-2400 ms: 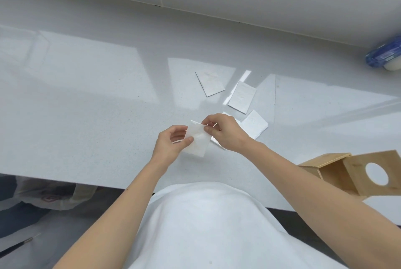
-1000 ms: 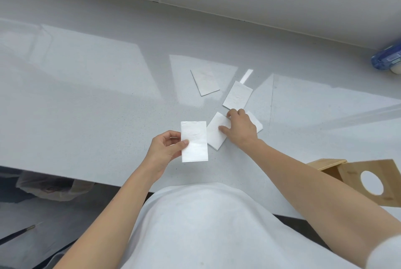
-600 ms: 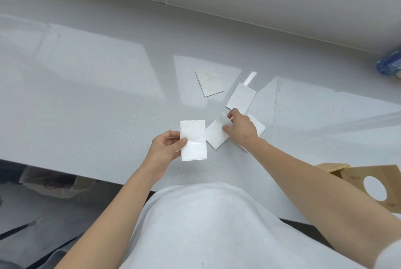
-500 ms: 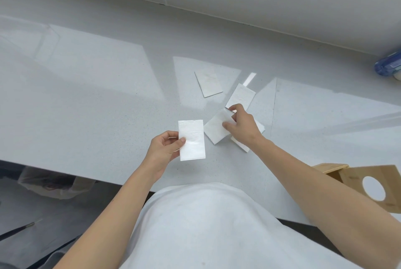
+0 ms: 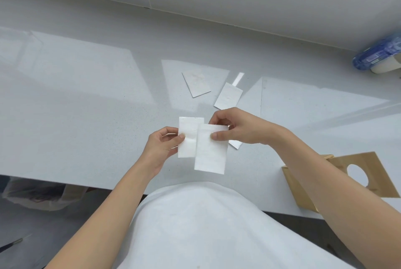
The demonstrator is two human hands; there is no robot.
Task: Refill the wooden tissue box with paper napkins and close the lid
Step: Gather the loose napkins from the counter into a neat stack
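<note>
My left hand [image 5: 161,148] pinches a folded white napkin [image 5: 187,138] by its left edge above the counter. My right hand [image 5: 243,127] holds a second folded napkin [image 5: 210,151] by its top, overlapping the first one on its right side. Two more napkins lie flat further back, one [image 5: 196,84] to the left and one [image 5: 229,96] to the right. A corner of another napkin [image 5: 235,143] shows under my right hand. The wooden tissue box [image 5: 303,188] sits at the right counter edge with its lid [image 5: 368,173], which has a round hole, swung open. My right forearm hides part of the box.
The white counter [image 5: 86,105] ends at a front edge near my body. A blue plastic-wrapped pack [image 5: 377,56] lies at the far right by the wall. A plastic bag [image 5: 34,192] sits on the floor below at left.
My right hand lifted a second napkin off the counter and brought it over to the one in my left hand, which has stayed in place.
</note>
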